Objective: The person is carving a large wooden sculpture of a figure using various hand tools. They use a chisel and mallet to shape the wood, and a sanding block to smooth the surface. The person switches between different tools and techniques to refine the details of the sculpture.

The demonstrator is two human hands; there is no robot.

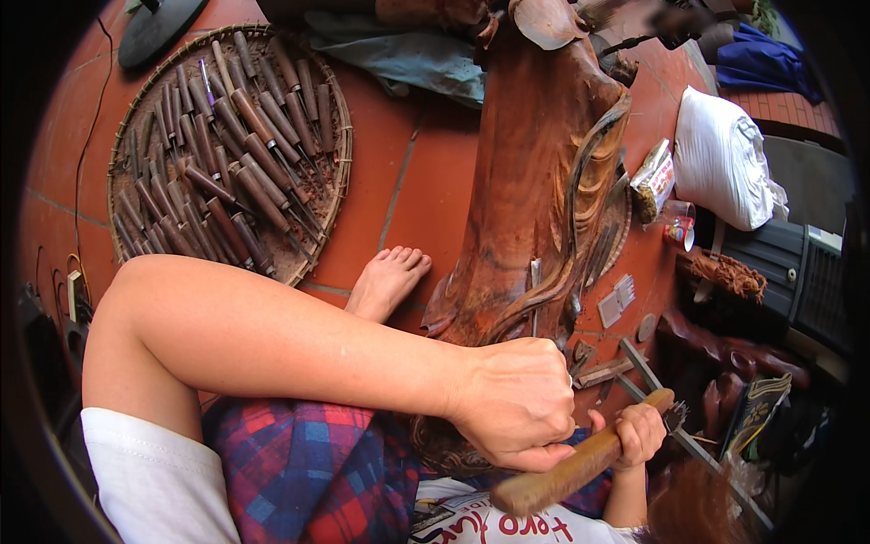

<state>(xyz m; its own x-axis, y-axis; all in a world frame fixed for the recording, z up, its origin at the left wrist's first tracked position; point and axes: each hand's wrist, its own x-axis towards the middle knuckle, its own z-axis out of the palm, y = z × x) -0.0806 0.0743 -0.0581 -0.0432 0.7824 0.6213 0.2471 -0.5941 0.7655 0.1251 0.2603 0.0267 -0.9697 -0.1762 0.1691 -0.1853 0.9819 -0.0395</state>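
Note:
My left hand (521,403) is closed in a fist on a chisel (536,290). Its thin metal shank sticks out past my fingers toward the carving, while the handle is hidden in the fist. My right hand (640,433) grips a light-brown wooden mallet (571,467), shaped like a club. The mallet's thick end lies close by my left thumb; whether it touches the chisel I cannot tell. Beyond my left hand rises a large reddish-brown wood carving (521,172) with flowing grooves down its right side. My left forearm crosses over its near part.
A round woven tray (343,136) full of wooden-handled tools stands at the left. Bluish cloth (399,59) lies behind. On the right are a white sack (725,159), a plastic cup (678,225), a flat brush (616,301) and a dark case (779,272). My bare foot (385,281) rests on tiles.

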